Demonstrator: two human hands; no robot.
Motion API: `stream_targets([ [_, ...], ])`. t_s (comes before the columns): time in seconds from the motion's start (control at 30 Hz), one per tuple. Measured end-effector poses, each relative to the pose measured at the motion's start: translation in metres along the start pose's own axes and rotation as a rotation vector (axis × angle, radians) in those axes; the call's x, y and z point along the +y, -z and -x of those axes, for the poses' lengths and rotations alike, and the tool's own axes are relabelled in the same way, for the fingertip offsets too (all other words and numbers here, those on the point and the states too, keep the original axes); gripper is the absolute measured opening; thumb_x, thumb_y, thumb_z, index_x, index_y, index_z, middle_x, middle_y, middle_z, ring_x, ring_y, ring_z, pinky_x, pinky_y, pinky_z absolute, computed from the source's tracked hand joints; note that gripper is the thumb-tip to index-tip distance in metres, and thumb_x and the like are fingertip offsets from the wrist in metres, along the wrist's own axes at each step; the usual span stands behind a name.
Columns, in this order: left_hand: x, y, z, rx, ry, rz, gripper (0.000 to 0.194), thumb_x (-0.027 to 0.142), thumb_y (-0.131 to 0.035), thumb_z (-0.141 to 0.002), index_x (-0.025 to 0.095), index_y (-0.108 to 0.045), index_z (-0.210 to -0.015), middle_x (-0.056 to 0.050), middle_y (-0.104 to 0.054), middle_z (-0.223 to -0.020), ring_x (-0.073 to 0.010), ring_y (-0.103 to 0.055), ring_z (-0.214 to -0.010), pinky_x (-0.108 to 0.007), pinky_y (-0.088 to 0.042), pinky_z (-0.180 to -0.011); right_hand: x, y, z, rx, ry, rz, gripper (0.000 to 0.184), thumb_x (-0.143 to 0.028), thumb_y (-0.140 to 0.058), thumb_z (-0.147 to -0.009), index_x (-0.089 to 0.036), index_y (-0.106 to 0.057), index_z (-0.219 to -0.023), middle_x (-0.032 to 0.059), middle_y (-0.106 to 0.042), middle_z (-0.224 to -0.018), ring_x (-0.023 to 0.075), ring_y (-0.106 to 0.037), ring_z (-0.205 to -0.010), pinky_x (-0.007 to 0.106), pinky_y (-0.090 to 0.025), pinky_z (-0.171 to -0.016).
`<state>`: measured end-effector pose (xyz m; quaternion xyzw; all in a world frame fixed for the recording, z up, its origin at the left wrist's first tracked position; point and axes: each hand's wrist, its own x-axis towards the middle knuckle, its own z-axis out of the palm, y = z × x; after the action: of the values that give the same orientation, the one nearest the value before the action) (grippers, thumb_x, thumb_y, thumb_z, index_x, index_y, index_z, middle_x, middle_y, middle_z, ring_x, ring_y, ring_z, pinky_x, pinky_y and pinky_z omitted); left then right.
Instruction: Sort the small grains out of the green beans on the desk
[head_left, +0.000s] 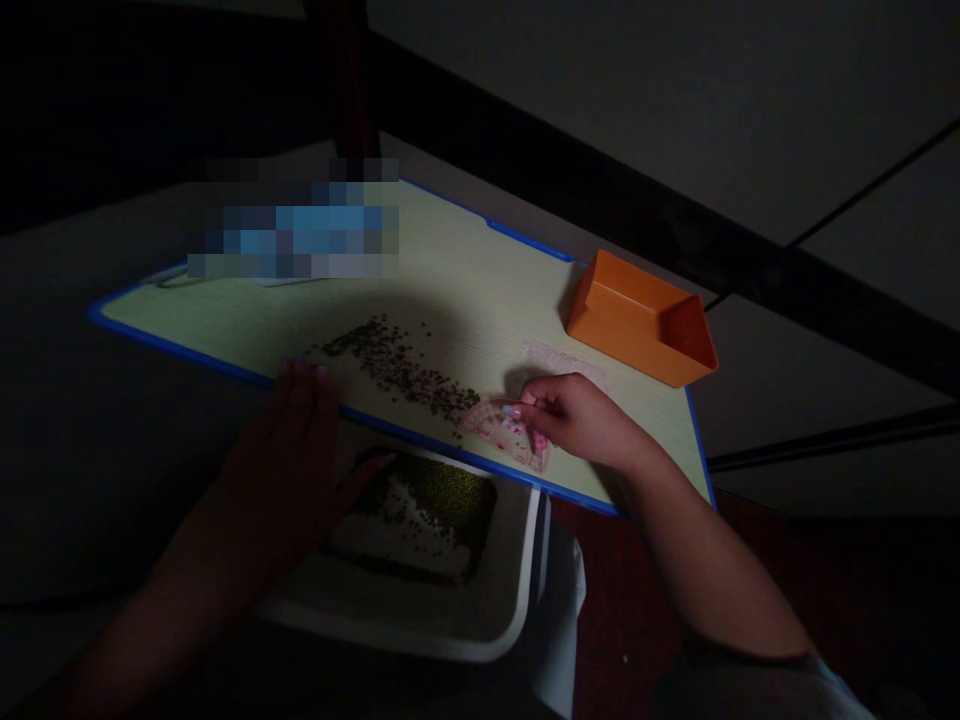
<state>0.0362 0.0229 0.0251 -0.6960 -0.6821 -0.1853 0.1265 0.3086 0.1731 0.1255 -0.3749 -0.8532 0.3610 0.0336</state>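
Note:
My right hand (pixel 576 412) pinches a clear pink-patterned protractor (pixel 499 435) over the pale table top. The protractor's left end is close to a scattered band of small dark green beans (pixel 405 370). My left hand (pixel 300 450) rests at the table's blue front edge, its fingertips near the left part of the beans and its thumb stretched apart below the edge. Under that edge is a white tub (pixel 510 620) holding more green beans (pixel 450 495) and a bare patch of its floor.
An orange open box (pixel 637 305) stands at the right back of the table (pixel 480 290). A pinkish printed patch (pixel 566 362) lies before it. At the left back is a blurred-out blue item (pixel 322 232). Dark cabinet fronts rise behind, and reddish floor shows lower right.

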Motion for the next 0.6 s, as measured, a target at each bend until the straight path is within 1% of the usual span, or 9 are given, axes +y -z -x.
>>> stream_targets([
  [0.13, -0.0007, -0.0007, 0.0006, -0.013, 0.008, -0.001, 0.098, 0.069, -0.033, -0.091, -0.003, -0.014, -0.156, -0.040, -0.032, -0.159, -0.0480, -0.027, -0.154, -0.061, -0.036, -0.121, -0.0006, 0.0014, 0.0010, 0.028, -0.031, 0.022, 0.029, -0.025, -0.058, -0.097, -0.020, -0.055, -0.068, -0.0017, -0.060, -0.060, 0.0110, -0.050, -0.058, 0.031, -0.034, -0.063],
  [0.27, -0.0010, -0.0014, 0.0012, 0.007, 0.006, 0.018, 0.098, 0.069, -0.033, -0.091, 0.000, -0.010, -0.157, -0.038, -0.030, -0.161, -0.0476, -0.026, -0.155, -0.063, -0.036, -0.121, -0.0007, 0.0029, 0.0014, 0.052, -0.044, 0.049, 0.030, -0.025, -0.057, -0.097, -0.019, -0.057, -0.068, -0.0012, -0.060, -0.061, 0.0112, -0.049, -0.058, 0.031, -0.034, -0.062],
  [0.4, -0.0003, -0.0007, 0.0009, 0.020, 0.003, 0.017, 0.097, 0.067, -0.034, -0.092, 0.001, -0.010, -0.157, -0.038, -0.030, -0.161, -0.0475, -0.026, -0.155, -0.063, -0.037, -0.121, -0.0007, 0.0015, 0.0001, 0.059, -0.040, 0.014, 0.030, -0.027, -0.057, -0.098, -0.020, -0.056, -0.069, -0.0011, -0.061, -0.060, 0.0116, -0.050, -0.057, 0.031, -0.035, -0.062],
  [0.47, 0.0002, -0.0001, 0.0009, 0.004, 0.011, 0.015, 0.097, 0.067, -0.034, -0.092, 0.000, -0.011, -0.157, -0.038, -0.030, -0.161, -0.0471, -0.025, -0.156, -0.063, -0.036, -0.121, -0.0008, 0.0003, -0.0006, 0.047, -0.035, -0.013, 0.029, -0.027, -0.057, -0.098, -0.020, -0.055, -0.069, -0.0015, -0.062, -0.060, 0.0115, -0.052, -0.057, 0.031, -0.036, -0.062],
  [0.6, 0.0002, -0.0003, 0.0014, 0.000, 0.016, 0.020, 0.096, 0.066, -0.036, -0.092, 0.001, -0.010, -0.157, -0.038, -0.029, -0.162, -0.0463, -0.025, -0.156, -0.063, -0.036, -0.121, -0.0011, -0.0001, -0.0008, -0.018, -0.013, -0.061, 0.028, -0.028, -0.058, -0.097, -0.020, -0.056, -0.071, -0.0027, -0.062, -0.059, 0.0109, -0.054, -0.057, 0.030, -0.037, -0.063],
])
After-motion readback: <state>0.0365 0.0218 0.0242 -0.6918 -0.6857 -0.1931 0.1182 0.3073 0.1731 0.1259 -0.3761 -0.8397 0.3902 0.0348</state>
